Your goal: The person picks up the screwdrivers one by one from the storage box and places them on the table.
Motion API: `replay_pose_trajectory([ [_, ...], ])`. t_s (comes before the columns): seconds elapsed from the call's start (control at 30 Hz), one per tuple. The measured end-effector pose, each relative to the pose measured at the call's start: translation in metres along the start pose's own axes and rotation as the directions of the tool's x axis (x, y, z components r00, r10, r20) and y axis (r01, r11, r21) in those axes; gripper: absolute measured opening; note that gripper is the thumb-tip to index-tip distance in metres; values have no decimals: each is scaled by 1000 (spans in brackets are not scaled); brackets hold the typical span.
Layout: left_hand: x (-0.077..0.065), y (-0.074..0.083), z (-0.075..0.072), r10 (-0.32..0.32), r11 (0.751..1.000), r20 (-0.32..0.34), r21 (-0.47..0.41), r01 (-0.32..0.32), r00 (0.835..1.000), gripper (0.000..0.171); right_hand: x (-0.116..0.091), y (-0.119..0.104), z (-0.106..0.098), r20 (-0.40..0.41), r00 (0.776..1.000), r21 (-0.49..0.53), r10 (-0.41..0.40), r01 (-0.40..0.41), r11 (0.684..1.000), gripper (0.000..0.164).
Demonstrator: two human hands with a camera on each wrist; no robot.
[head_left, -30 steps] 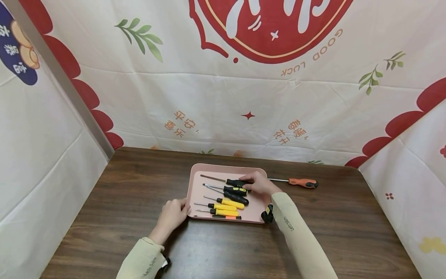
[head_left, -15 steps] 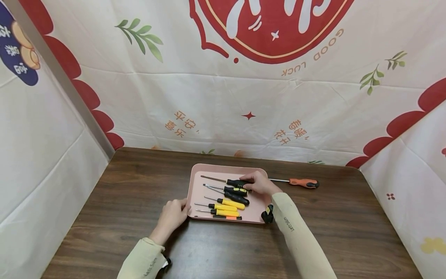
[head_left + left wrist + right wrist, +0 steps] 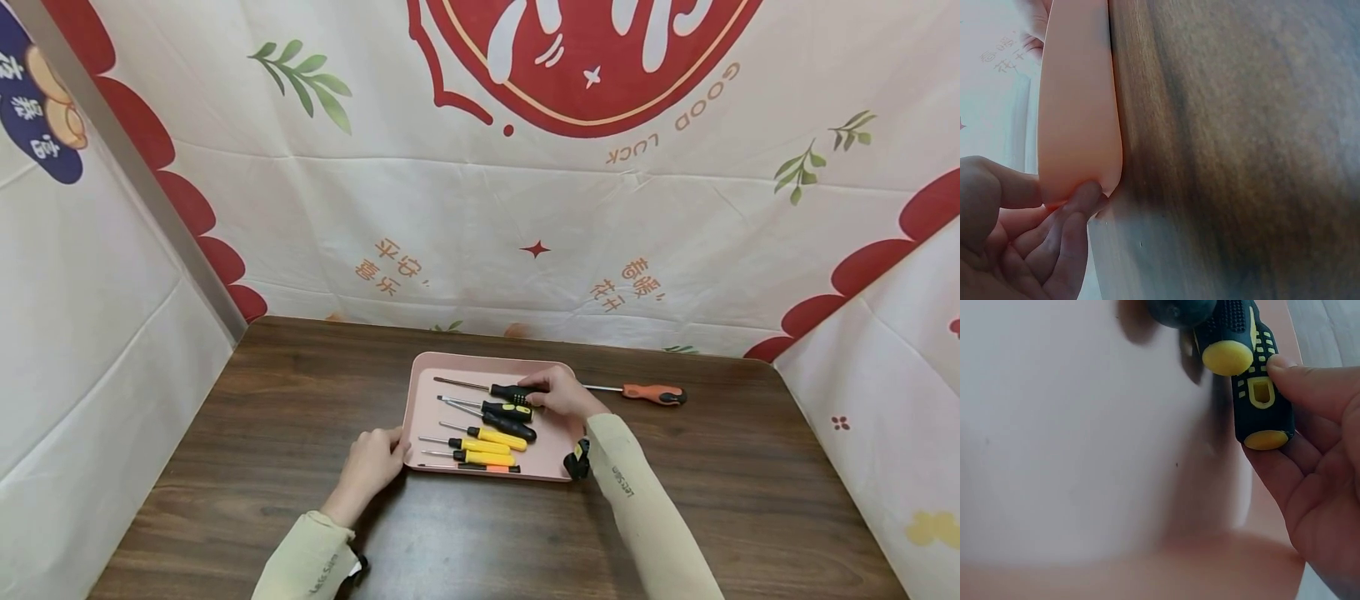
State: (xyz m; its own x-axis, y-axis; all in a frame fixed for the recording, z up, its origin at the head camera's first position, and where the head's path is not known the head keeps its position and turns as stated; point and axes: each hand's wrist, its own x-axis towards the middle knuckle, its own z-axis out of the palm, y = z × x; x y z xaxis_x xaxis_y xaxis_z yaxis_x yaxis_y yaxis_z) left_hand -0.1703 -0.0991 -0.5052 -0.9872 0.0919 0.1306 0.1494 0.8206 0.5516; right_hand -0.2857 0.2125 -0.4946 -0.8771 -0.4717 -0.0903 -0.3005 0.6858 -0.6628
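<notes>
Black-and-yellow, metal-shafted screwdriver (image 3: 507, 392) is lying left-to-right, tip pointing left from the nearer right hand (image 3: 564, 395), whose grip is pinching its handle (image 3: 1265, 420).

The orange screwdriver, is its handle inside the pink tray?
No, its orange handle lies on the wooden table, outside the pink tray.

- Looking forward and down from the head, farthest back, over tray (image 3: 487, 363).
- Facing its outer wall (image 3: 1079, 106) closely from left wrist.
- Close over its floor (image 3: 1072, 437), shared with head, from right wrist.
</notes>
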Motion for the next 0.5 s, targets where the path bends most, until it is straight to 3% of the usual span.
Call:
replay_pose_trajectory([
  [0.5,0,1,-1,-2,1000,6,-3,2,1000,8,-7,-6,-18,0,994,76,113,-113,991,28],
])
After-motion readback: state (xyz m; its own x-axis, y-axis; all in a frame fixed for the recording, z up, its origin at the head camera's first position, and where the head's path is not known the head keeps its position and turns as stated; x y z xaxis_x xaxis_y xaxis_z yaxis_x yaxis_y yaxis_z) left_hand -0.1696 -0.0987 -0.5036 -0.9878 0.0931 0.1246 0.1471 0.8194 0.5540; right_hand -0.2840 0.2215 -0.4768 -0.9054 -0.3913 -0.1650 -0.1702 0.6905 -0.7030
